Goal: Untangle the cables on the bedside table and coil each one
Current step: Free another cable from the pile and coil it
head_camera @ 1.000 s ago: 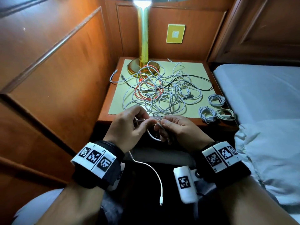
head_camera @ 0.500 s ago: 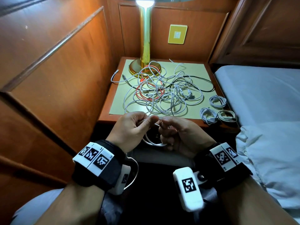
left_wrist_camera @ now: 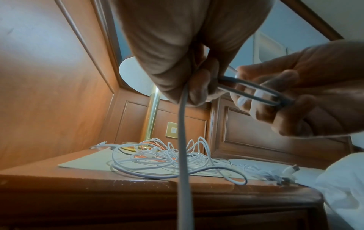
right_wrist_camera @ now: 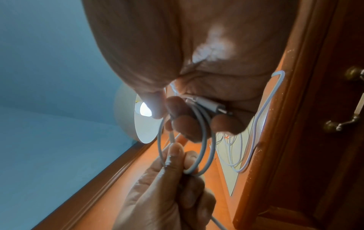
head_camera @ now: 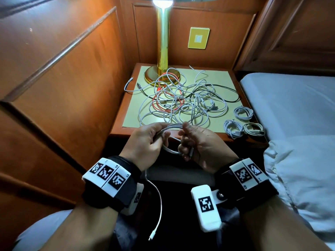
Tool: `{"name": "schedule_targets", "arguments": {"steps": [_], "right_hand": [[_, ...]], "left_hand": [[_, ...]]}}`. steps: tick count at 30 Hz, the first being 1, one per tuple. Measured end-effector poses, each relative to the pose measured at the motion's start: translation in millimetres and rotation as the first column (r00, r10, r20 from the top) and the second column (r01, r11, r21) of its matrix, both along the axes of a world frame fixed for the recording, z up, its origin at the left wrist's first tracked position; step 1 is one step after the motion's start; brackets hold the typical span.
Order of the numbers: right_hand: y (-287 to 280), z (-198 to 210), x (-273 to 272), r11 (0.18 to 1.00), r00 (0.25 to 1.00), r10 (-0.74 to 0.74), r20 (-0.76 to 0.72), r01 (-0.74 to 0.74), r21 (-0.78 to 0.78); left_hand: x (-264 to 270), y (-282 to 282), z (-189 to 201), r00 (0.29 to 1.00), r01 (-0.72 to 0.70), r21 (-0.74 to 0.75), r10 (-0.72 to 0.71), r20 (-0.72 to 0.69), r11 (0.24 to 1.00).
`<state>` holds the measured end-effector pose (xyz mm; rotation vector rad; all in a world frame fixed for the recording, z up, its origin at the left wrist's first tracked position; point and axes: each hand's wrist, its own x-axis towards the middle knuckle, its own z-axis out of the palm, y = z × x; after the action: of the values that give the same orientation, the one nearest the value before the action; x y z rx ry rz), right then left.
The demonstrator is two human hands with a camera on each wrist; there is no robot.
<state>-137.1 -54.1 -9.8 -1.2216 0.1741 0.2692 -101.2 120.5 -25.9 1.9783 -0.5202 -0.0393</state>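
Right hand (head_camera: 203,142) fingers (right_wrist_camera: 185,124) clench the white cable (head_camera: 171,151) loops w/ plug pinned at palm; left hand (head_camera: 146,142) pinches the opposite side. Tail hangs below left wrist. Best: feed slack evenly, same loop size. Tangle (head_camera: 181,104) waits on bench (head_camera: 119,131) just beyond the fingers.
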Motion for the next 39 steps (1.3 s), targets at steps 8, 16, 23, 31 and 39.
{"name": "schedule_targets", "arguments": {"steps": [8, 16, 23, 31, 39], "right_hand": [[-2.9, 1.0, -1.6, 0.998, 1.0, 0.016, -0.013, -0.017, -0.06], [-8.3, 7.9, -1.9, 0.998, 0.995, -0.002, -0.095, 0.007, 0.055], [-7.1, 2.5, 0.6, 0.999, 0.997, -0.013, -0.072, 0.017, 0.047], [-18.0, -8.4, -1.0, 0.807, 0.977, 0.005, 0.211, 0.121, -0.578], [-12.3, -3.4, -0.8, 0.96, 0.986, -0.119, 0.113, 0.144, -0.24]], "left_hand": [[-2.2, -1.3, 2.5, 0.997, 0.061, -0.024, -0.06, 0.04, 0.998], [-5.3, -1.9, 14.6, 0.995, 0.036, -0.393, -0.071, -0.075, 0.919], [-0.4, -2.2, 5.5, 0.999, -0.043, -0.328, 0.039, -0.018, 0.944], [4.7, 2.4, 9.5, 0.989, -0.144, -0.419, 0.146, -0.028, 0.896], [-3.1, -2.6, 18.4, 0.986, -0.149, -0.457, 0.097, -0.134, 0.877]]}}
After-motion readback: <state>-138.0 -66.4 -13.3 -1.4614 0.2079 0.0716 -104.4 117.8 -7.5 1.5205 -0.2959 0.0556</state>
